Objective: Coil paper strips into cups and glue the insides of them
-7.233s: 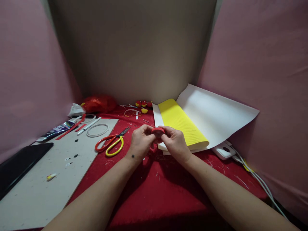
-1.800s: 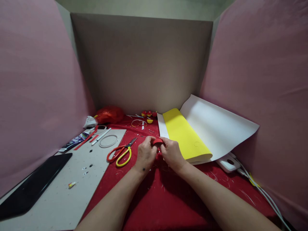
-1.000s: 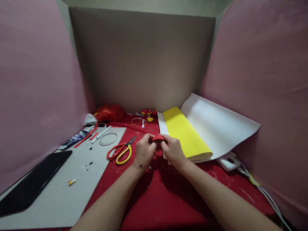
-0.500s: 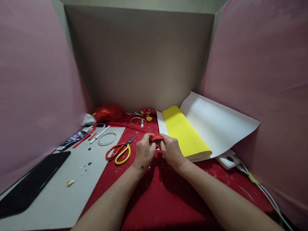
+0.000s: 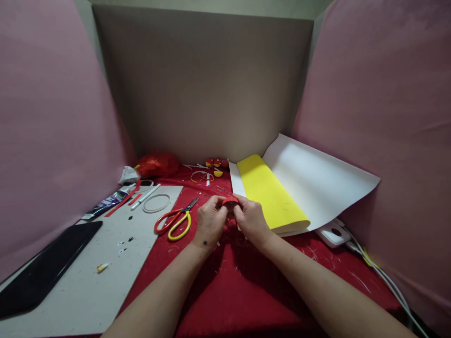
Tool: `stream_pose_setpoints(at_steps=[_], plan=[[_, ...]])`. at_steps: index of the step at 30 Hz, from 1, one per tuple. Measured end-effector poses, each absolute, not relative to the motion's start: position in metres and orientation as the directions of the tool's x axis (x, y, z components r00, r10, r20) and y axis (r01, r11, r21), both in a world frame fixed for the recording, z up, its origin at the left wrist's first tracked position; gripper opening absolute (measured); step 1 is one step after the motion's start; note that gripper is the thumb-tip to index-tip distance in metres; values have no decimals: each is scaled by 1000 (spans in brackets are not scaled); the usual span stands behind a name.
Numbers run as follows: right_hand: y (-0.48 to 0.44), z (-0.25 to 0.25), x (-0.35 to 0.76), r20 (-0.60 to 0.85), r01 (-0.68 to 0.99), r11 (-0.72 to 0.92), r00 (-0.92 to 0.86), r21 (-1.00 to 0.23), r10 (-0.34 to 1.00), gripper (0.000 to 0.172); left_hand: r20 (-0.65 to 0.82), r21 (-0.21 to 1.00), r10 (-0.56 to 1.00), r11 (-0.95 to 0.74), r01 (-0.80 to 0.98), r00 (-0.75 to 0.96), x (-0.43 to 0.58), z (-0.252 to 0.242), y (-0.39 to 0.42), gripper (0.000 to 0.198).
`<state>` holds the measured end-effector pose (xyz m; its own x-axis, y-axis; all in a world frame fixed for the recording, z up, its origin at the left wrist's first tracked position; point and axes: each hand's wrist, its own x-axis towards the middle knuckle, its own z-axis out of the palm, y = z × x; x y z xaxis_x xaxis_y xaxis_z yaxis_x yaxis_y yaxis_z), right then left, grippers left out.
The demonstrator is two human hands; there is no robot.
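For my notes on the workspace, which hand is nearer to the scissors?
Left. The left hand is just to the right of the scissors; the right hand is farther right, beyond the left hand.

Left grip [image 5: 211, 219], right grip [image 5: 251, 219], pinched red piece [image 5: 230, 201]

The scissors [image 5: 186, 211] have grey metal blades [image 5: 192, 204] and smooth, slightly shiny handles that look plastic. Under them spreads soft, matt cloth [image 5: 218, 293]. Left of them, the board [image 5: 88, 300] looks like matt card, the slab [image 5: 47, 267] is smooth and glossy, and the tube [image 5: 107, 203] shiny. Behind them, the bag [image 5: 158, 163] is thin, crinkled plastic. Right of them, the disc [image 5: 230, 200] looks ridged, the yellow paper [image 5: 269, 190] ribbed, the white sheet [image 5: 317, 176] smooth.
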<state>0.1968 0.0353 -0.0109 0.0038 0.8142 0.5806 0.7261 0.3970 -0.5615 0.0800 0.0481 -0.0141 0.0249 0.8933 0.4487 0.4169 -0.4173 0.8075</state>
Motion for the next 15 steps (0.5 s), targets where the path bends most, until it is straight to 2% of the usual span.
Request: stream_pose_setpoints(at_steps=[4, 11, 15], plan=[[35, -9, 197, 572, 734, 387, 1, -558, 820, 31, 480, 772, 877, -431, 467, 18, 80, -15, 48, 18], [33, -10, 194, 572, 721, 403, -12, -563, 820, 32, 463, 768, 886, -411, 490, 18, 78, -10, 45, 13], [33, -11, 194, 586, 737, 399, -5, -545, 810, 34, 490, 731, 871, -427, 533, 27, 79, -10, 45, 18]])
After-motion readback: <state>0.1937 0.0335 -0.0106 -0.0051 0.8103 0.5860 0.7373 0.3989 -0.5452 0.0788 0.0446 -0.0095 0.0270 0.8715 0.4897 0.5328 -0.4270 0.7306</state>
